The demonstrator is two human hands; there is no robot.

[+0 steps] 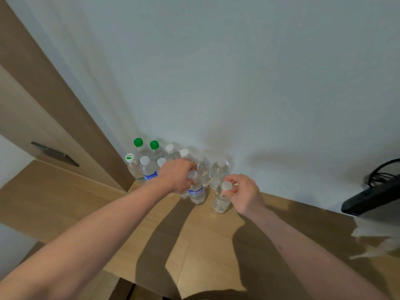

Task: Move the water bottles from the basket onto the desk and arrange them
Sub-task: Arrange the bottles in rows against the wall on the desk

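Setting two bottles down: my left hand (176,177) grips the blue-labelled bottle (196,192), my right hand (242,194) pinches the clear bottle (220,201) by its cap, both on the counter (207,239). Next, nudge them into line.

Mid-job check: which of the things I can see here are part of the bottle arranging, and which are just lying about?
Part of the job:
- blue-label bottle, gripped at the cap by the left hand
- clear bottle, cap pinched by the right hand
- bottles standing by the wall, including two green-capped bottles
- desk

Lying about:
- black device with cables
- wooden cabinet
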